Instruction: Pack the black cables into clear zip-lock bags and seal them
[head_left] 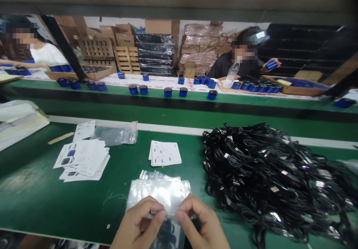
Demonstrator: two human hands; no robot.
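My left hand (141, 223) and my right hand (201, 224) face each other at the near edge of the bench, thumbs and forefingers pinched. Between them they grip the top edge of a clear plastic bag (167, 234). Something dark shows through the bag's lower part; I cannot make out what it is. Just beyond my fingers lies a stack of clear plastic bags (156, 189). Behind that stack sits a small pile of white printed cards (165, 153). To the right of my right hand spreads a big heap of black coiled USB cables (268, 178).
At left are more printed cards (84, 159), a clear zip bag (116, 134) and a tan strip (60, 138). Blue-and-black round items (167, 92) line the raised green ledge beyond. Two people work across it, one at right holding a blue item (271, 65).
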